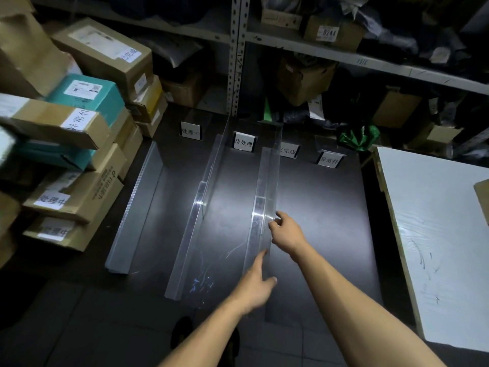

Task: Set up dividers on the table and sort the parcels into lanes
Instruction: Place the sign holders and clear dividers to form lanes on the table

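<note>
A dark, low table [317, 207] seen from above, with three clear acrylic L-shaped dividers lying on it, their long axes running away from the person toward a grey metal shelving rack [235, 56]. Both hands are on the rightmost clear divider [264, 192], which stands between the label cards for the second and third lanes. The right hand [287, 230] pinches the upright wall of this divider partway along its length, fingers curled over its top edge. The left hand [255, 286] is nearer the person, at the divider's near end, fingers extended and spread, touching the near part of the strip without clasping it. The divider stretches forward from both grips, so any adjustment would likely slide or pivot it along that line. The middle clear divider [201, 207] lies just to the left, and the leftmost divider [135, 213] is further off. Four small white label cards [243, 141] stand at the far end. Stacked brown and teal cardboard parcels [79, 123] wait at the left, not yet sorted. A white wrapped board [436, 234] sits at the right.
</note>
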